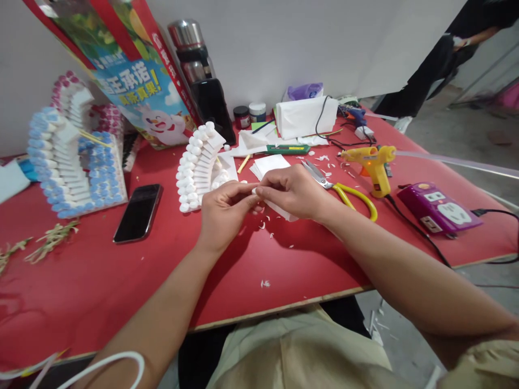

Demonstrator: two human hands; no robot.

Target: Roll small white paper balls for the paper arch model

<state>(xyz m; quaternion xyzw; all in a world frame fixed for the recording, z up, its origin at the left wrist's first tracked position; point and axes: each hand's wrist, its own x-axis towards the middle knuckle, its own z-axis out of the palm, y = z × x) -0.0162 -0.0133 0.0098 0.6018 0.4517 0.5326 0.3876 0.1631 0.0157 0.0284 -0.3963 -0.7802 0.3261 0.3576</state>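
Observation:
My left hand [227,210] and my right hand [294,189] meet above the red table, thumbs and forefingers pinched together. Between the fingertips shows a small white rounded piece [254,190], mostly covered by the fingers. Just behind my left hand stands a curved white model [197,167] studded with rows of white rounded pieces. White paper sheets [271,163] lie behind and partly under my right hand. Yellow-handled scissors [344,194] rest to the right of that hand, and white scraps [265,283] are scattered on the table below the hands.
A blue-and-white model [68,167] and a phone [138,213] are on the left. A green cutter [287,149] lies at the back. To the right are a yellow glue gun [375,165] and a purple power strip [440,208] with cords. Another person [446,59] is beyond.

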